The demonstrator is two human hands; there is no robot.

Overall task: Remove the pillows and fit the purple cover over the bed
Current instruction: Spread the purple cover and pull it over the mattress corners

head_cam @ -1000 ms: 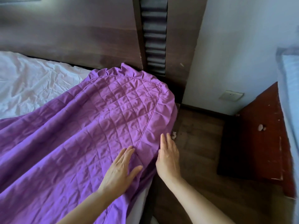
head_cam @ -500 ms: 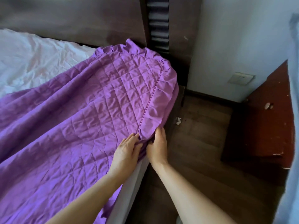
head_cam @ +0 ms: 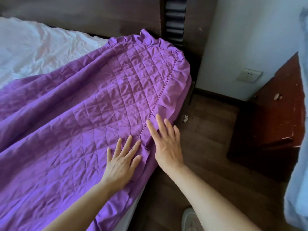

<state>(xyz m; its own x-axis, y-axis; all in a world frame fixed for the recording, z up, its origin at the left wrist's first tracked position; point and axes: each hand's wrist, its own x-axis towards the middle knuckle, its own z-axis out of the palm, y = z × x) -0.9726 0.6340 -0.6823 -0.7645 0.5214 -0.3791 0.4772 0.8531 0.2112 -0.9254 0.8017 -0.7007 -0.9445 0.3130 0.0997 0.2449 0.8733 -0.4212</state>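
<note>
A quilted purple cover (head_cam: 103, 104) with a ruffled edge lies over the bed's near corner by the headboard, its frill hanging down the side. White sheet (head_cam: 38, 50) shows bare at the upper left. My left hand (head_cam: 122, 161) rests flat on the cover, fingers spread, just inside the piped seam. My right hand (head_cam: 166, 140) lies open on the ruffle at the bed's edge, fingers pointing toward the headboard. Neither hand grips the fabric. No pillows are in view.
A dark wooden headboard (head_cam: 93, 19) runs along the top. A red-brown nightstand (head_cam: 280, 117) stands at the right on the wooden floor (head_cam: 208, 139). A wall socket (head_cam: 249, 77) sits low on the white wall. Pale blue fabric (head_cam: 298, 147) hangs at the far right.
Half a second ago both hands were pinching the ruffle at the bed's edge. They have let go and now lie flat and open on the cover.
</note>
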